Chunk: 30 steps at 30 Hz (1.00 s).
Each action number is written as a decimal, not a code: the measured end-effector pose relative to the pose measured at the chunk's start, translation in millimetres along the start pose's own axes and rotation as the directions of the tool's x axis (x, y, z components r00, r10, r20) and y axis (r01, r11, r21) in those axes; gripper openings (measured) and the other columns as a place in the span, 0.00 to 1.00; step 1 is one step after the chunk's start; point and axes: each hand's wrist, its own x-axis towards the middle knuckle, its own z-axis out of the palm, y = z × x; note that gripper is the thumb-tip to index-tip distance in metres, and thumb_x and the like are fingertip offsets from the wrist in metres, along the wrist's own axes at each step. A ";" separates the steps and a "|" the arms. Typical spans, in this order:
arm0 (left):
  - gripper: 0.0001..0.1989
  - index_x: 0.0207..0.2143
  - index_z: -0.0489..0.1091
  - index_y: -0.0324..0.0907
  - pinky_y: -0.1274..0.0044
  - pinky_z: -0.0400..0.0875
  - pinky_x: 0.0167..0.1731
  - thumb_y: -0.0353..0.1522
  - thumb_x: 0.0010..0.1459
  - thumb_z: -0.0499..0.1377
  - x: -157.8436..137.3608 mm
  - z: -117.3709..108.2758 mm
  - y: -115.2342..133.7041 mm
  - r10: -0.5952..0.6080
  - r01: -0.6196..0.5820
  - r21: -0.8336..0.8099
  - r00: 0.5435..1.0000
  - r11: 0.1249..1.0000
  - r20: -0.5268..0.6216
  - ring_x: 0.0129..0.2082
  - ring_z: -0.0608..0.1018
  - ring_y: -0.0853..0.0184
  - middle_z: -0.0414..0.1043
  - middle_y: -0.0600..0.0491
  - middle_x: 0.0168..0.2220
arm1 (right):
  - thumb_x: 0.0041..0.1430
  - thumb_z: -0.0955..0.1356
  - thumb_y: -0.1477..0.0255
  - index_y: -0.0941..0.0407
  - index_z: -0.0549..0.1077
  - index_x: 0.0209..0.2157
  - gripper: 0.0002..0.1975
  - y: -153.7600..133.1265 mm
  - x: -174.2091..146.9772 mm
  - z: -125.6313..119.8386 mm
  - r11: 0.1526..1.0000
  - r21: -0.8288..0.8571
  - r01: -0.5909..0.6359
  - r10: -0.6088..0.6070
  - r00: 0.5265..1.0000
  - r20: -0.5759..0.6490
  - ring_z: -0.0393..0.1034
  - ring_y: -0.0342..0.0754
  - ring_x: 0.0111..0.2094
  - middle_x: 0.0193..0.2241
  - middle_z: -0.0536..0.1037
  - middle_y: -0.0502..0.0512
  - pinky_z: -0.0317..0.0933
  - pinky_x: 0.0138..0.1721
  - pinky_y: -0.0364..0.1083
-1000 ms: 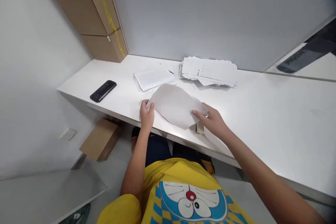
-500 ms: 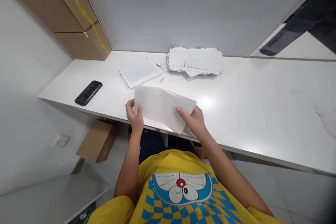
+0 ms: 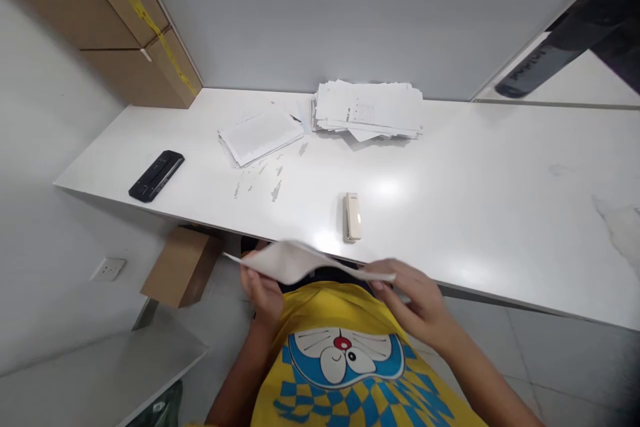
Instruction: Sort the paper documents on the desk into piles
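A bundle of white paper sheets (image 3: 295, 261) is held by both hands in front of my body, just off the table's near edge, seen almost edge-on and bowed in the middle. My left hand (image 3: 263, 290) grips its left end, thumb on the near side. At the right end, my right hand (image 3: 407, 293) pinches the paper between thumb and fingers. Beyond the paper, a small cream stapler (image 3: 353, 217) lies on the white table (image 3: 465, 193), touched by neither hand.
Farther back are a thin pile of sheets (image 3: 263, 137) and a thicker paper stack (image 3: 370, 110) against the grey panel. A black phone (image 3: 157, 176) lies at the left. Cardboard boxes (image 3: 137, 73) stand in the back-left corner; another box (image 3: 180, 267) is below the table.
Both hands have drawn the paper bundle back toward my body and lower, tipping it from face-on to nearly edge-on. The stapler, hidden before, now shows on the table.
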 end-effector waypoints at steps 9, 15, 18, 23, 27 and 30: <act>0.18 0.34 0.70 0.44 0.81 0.66 0.25 0.49 0.60 0.61 -25.4 5.1 -8.9 -0.235 0.163 0.268 0.936 0.950 0.263 0.25 0.70 0.69 0.67 0.56 0.26 | 0.57 0.70 0.49 0.54 0.77 0.45 0.24 45.5 -44.3 -1.0 0.692 0.384 -0.611 0.682 0.728 -0.071 0.75 0.54 0.34 0.34 0.81 0.56 0.70 0.31 0.47; 0.26 0.65 0.59 0.46 0.74 0.74 0.38 0.40 0.67 0.55 -16.3 21.1 -6.6 -0.029 -0.177 0.402 0.888 0.899 0.458 0.37 0.77 0.66 0.74 0.47 0.43 | 0.53 0.74 0.58 0.52 0.77 0.46 0.20 64.9 -75.9 -37.8 0.513 0.534 -0.672 0.829 0.549 -0.105 0.77 0.53 0.33 0.35 0.82 0.53 0.68 0.31 0.46; 0.22 0.63 0.62 0.45 0.68 0.75 0.46 0.35 0.68 0.52 2.4 34.2 -1.2 0.254 -0.551 0.399 0.766 0.733 0.591 0.47 0.77 0.61 0.74 0.43 0.50 | 0.48 0.76 0.62 0.52 0.78 0.42 0.19 58.4 -72.1 -55.8 0.462 0.635 -0.619 0.870 0.453 -0.192 0.77 0.52 0.29 0.32 0.83 0.53 0.67 0.27 0.45; 0.27 0.69 0.52 0.46 0.61 0.63 0.64 0.35 0.69 0.50 29.8 81.2 8.8 0.221 -0.826 0.171 0.334 0.537 0.916 0.67 0.63 0.56 0.63 0.46 0.66 | 0.41 0.76 0.66 0.53 0.78 0.34 0.15 49.8 -51.9 -69.9 0.473 0.642 -0.604 0.879 0.378 -0.292 0.75 0.50 0.26 0.27 0.81 0.50 0.65 0.25 0.43; 0.29 0.71 0.45 0.42 0.61 0.62 0.64 0.36 0.71 0.47 29.9 107.6 8.2 0.190 -0.861 0.147 0.268 0.486 0.945 0.71 0.57 0.57 0.57 0.45 0.69 | 0.39 0.76 0.68 0.53 0.78 0.33 0.15 47.5 -44.0 -69.8 0.439 0.604 -0.665 0.898 0.340 -0.279 0.74 0.49 0.25 0.24 0.79 0.49 0.65 0.24 0.43; 0.29 0.71 0.48 0.42 0.61 0.62 0.64 0.35 0.70 0.48 27.3 110.6 5.6 0.189 -0.873 0.195 0.306 0.447 0.933 0.72 0.54 0.55 0.58 0.44 0.69 | 0.36 0.75 0.68 0.54 0.78 0.31 0.15 46.6 -41.6 -66.8 0.431 0.641 -0.635 0.902 0.303 -0.306 0.73 0.50 0.25 0.23 0.78 0.49 0.64 0.23 0.43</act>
